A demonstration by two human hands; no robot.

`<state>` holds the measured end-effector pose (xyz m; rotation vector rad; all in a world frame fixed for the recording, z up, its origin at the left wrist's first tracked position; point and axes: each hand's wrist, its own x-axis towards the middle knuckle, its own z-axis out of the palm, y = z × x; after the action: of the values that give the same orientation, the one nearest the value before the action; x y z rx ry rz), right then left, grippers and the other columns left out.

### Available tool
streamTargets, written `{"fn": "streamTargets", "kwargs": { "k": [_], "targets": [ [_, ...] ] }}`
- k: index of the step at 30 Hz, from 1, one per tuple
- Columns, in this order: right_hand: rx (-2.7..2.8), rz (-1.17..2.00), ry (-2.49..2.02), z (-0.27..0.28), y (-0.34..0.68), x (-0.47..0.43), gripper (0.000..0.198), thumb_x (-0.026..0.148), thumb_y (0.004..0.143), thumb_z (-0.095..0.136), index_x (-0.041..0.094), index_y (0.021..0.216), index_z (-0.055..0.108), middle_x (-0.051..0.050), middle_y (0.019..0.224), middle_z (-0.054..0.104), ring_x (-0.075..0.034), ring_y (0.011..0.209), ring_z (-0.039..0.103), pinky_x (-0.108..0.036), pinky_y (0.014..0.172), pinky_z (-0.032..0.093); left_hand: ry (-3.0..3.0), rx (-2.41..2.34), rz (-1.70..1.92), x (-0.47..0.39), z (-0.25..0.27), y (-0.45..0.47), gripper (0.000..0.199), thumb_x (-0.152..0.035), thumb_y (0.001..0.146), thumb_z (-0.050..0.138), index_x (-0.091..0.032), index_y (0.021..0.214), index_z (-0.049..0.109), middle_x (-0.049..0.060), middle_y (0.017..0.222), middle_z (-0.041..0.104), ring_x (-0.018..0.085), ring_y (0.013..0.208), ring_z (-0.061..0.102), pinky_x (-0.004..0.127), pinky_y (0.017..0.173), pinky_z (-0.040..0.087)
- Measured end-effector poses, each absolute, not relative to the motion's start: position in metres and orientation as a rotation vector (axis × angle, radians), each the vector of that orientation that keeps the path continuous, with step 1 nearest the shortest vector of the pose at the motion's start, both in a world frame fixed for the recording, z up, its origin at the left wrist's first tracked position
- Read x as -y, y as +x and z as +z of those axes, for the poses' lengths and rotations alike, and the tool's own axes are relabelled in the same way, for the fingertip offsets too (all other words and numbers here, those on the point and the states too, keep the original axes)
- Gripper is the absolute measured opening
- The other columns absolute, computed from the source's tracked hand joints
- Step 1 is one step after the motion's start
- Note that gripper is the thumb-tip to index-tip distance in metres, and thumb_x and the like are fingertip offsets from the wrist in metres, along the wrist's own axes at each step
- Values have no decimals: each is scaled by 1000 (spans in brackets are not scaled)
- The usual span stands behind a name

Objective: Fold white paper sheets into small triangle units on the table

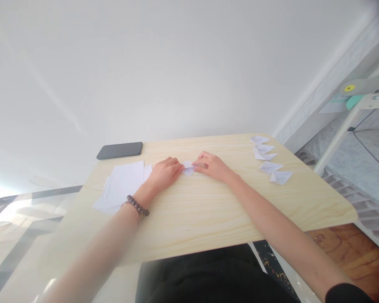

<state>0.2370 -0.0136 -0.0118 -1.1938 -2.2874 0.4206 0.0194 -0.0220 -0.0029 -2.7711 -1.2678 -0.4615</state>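
Note:
A small folded piece of white paper (pixel 188 170) lies at the middle of the wooden table, between my two hands. My left hand (pixel 165 171), with a dark beaded bracelet at its wrist, pinches the paper's left edge. From the other side, my right hand (pixel 212 165) grips the right edge between thumb and fingers. Creases run across the paper, and its outer ends are hidden under my fingertips. To the left of my left hand rests a loose stack of white paper sheets (pixel 125 182).
Several folded paper boats (pixel 265 167) form a column along the table's right side. A dark phone (pixel 120 150) lies at the back left corner. The white wall (pixel 189 75) rises behind the table's far edge (pixel 192 138). A pale metal frame (pixel 337 141) stands at the right.

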Motion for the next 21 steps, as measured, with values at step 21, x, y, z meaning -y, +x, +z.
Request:
{"fn": "streamTargets", "kwargs": {
  "k": [21],
  "targets": [
    [2186,368,-1417,-22,221,7,26,35,84,40,17,72,56,-1,72,56,-10,64,47,-21,60,32,-2860,1521,-748,18,-11,24,29,-34,87,34,-20,94,58,4,90,62,18,89,51,31,79,41]
  ]
}}
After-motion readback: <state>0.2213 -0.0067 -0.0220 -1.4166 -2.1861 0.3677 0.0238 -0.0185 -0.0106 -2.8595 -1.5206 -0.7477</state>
